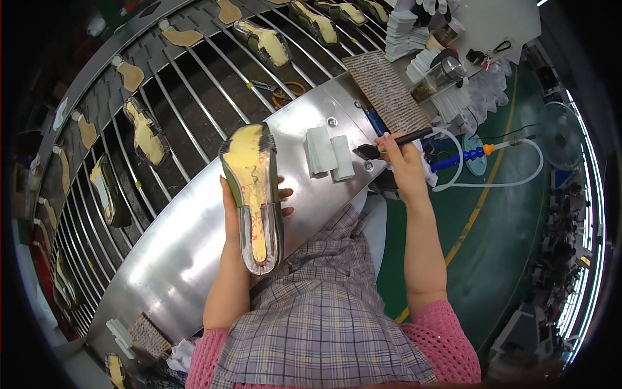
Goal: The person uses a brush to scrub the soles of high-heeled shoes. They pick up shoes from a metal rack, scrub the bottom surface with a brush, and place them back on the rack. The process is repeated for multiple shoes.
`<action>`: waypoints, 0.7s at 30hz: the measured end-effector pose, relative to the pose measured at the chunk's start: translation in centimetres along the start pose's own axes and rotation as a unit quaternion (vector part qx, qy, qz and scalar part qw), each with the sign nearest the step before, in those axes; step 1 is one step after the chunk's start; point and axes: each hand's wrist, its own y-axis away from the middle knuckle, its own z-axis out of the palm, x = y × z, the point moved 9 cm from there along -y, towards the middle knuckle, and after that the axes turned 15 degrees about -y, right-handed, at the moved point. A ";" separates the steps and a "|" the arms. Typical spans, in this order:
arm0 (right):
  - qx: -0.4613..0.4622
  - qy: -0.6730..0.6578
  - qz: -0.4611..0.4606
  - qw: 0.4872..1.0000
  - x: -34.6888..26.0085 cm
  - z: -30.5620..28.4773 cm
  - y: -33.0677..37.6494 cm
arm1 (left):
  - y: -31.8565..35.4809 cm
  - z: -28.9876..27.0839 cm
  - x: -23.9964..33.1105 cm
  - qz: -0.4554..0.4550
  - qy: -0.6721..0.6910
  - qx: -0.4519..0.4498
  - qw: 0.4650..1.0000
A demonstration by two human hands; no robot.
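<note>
My left hand (pixel 230 211) is closed around an upturned shoe upper (pixel 254 178) with its underside facing up. That underside is yellow along the middle, with a grey gathered edge around it. My right hand (pixel 406 167) grips a black-handled brush (pixel 414 136), whose dark bristle end points left over the metal table (pixel 194 240). A white hose (pixel 457 162) runs from the handle's far end. Between the shoe and the brush, pale folded cloth or paper pads (pixel 319 152) lie on the metal. The brush is apart from the shoe.
A curved roller conveyor (pixel 214 74) carries several upturned shoe uppers (pixel 149 136) and tan insoles (pixel 181 35). Orange-handled scissors (pixel 289 94) lie among the rollers. At the right are a corrugated board (pixel 387 91), a glass jar (pixel 440 78), pale pad stacks (pixel 400 35) and a blue jointed hose (pixel 458 160).
</note>
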 end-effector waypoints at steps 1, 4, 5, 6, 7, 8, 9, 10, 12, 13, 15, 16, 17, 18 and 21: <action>0.023 -0.004 0.033 0.999 1.4 0.1 -0.1 | -0.4 -0.5 -0.3 0.001 0.018 -0.034 0.999; 0.026 0.057 0.048 0.997 4.6 0.8 -0.9 | -1.3 -1.8 -1.3 -0.004 0.075 -0.083 0.994; 0.027 0.061 0.062 0.996 5.3 0.9 -1.0 | -1.4 -1.8 -1.7 -0.014 0.064 -0.061 0.996; 0.027 0.066 0.077 0.994 5.3 1.5 -1.0 | -1.3 -1.8 -1.9 -0.024 0.053 -0.037 0.998; 0.028 0.071 0.093 0.993 5.4 1.7 -1.0 | -1.3 -1.9 -2.2 -0.034 0.042 -0.014 0.998; 0.023 0.069 0.075 0.995 5.5 1.6 -1.2 | -1.4 -2.0 -2.6 -0.056 0.071 -0.004 0.996; 0.020 0.059 0.061 0.996 5.2 1.6 -1.2 | -1.3 -1.9 -2.7 -0.059 0.075 -0.002 0.995; 0.018 0.048 0.047 0.998 4.8 1.5 -1.1 | -1.2 -1.6 -2.7 -0.061 0.079 0.000 0.995; 0.024 0.013 0.025 0.999 3.7 1.3 -0.7 | -1.6 -2.0 -2.8 -0.043 0.074 -0.012 0.996; 0.030 -0.011 0.019 0.999 2.9 1.3 -0.3 | -1.7 -2.3 -2.8 -0.034 0.066 -0.015 0.997; 0.021 -0.059 -0.012 0.998 1.2 1.2 0.6 | -1.9 -2.4 -2.8 -0.018 0.050 -0.021 0.998; 0.022 -0.055 -0.008 0.998 0.1 1.3 1.4 | -1.6 -1.7 -2.1 0.004 0.015 -0.029 0.999; 0.024 -0.051 -0.004 0.998 -1.2 1.5 2.3 | -1.3 -1.2 -2.0 -0.005 0.020 -0.001 1.000; -0.012 -0.125 -0.002 0.992 -2.3 2.6 3.4 | -1.4 -0.7 -2.2 -0.004 0.012 -0.015 1.000; -0.114 -0.262 0.048 0.957 -4.2 7.1 7.3 | -1.2 -0.6 -2.8 -0.005 -0.011 -0.027 1.000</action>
